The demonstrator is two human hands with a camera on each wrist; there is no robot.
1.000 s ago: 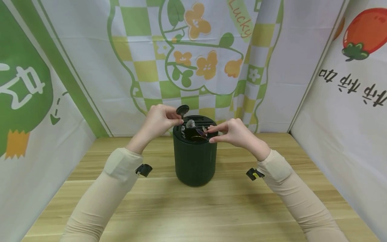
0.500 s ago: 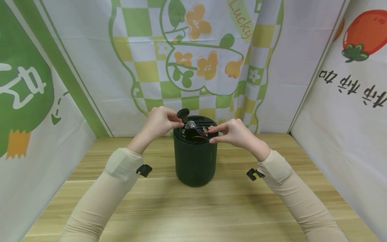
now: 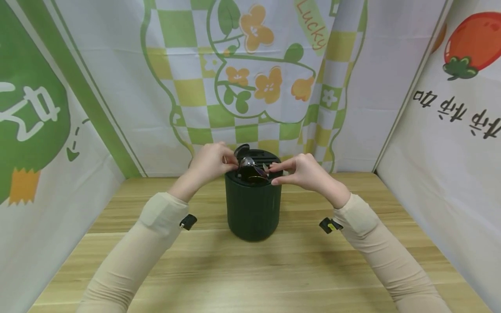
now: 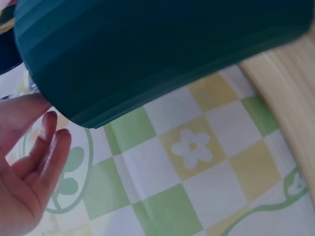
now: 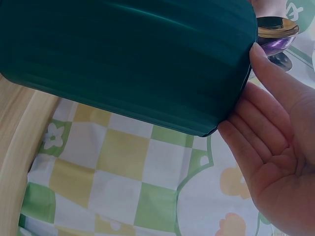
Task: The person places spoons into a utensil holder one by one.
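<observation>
A dark green utensil holder [image 3: 253,213] with a slotted black top stands upright on the table. My left hand [image 3: 212,161] pinches the handle of a black spoon [image 3: 242,151] at the holder's left rim; its bowl is up and its handle is mostly hidden. A silver spoon [image 3: 247,162] and a dark spoon with a gold edge [image 3: 255,174] stand in the opening. My right hand [image 3: 304,172] touches the right rim with thumb and fingertips. In the right wrist view its thumb [image 5: 268,66] lies at the rim, near gold and purple spoon bowls [image 5: 278,37].
The holder rests on a wooden table [image 3: 250,278]. A patterned curtain [image 3: 250,100] hangs right behind it, and printed cloth walls [image 3: 450,143] close in both sides. Each sleeve carries a small black device [image 3: 188,222] at the wrist.
My left hand has lowered slightly and moved right with the black spoon, which now tilts closer to the silver spoon. The right hand and the holder stay put.
</observation>
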